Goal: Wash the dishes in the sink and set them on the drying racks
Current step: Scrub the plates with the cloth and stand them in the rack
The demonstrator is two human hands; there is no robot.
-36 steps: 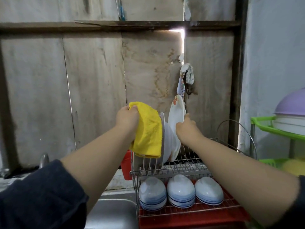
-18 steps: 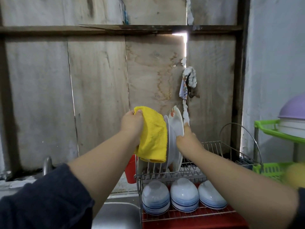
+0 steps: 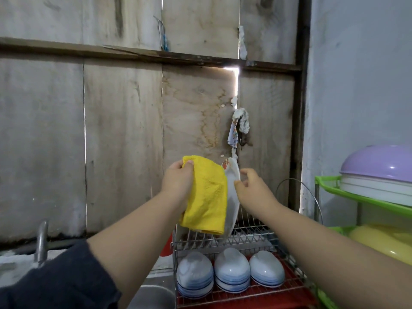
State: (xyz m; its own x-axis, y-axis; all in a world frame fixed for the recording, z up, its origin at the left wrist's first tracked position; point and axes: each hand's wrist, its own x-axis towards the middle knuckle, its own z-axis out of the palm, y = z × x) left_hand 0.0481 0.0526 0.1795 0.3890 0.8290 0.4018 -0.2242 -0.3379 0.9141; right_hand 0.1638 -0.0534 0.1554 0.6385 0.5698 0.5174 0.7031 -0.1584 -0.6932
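White oval ceramic plate with a floral rim (image 3: 233,190) now stands on edge in the upper tier of the chrome wire dish rack (image 3: 243,236), at about 12 o'clock from the rack's centre. A second ago it was lifted higher and tilted, pinched at its edge; half a second ago it was sliding down into the slots. So it is seated now, other white plates just beside it on the left, mostly hidden by cloth.

Right hand (image 3: 253,188): grip has come off the plate. Fingers loosely curled, holding nothing, thumb tip just at the plate's edge; contact unclear. It was gripping the plate in both earlier frames.

Left hand (image 3: 178,184): grip unchanged, fingers curled over the top of the yellow textured dishcloth (image 3: 206,195), which hangs against the plates at 9 o'clock of the floral one.

Meaning: this plate looks placed; likely next is fetching another dish from the steel sink (image 3: 153,297) at 7 o'clock of the rack.

Lower tier: three upturned white bowls with blue bands (image 3: 230,270) on the red tray. Green plastic shelf (image 3: 365,197) at 3 o'clock carries a lilac plastic bowl (image 3: 379,166). Metal tap (image 3: 41,240) at 9 o'clock.
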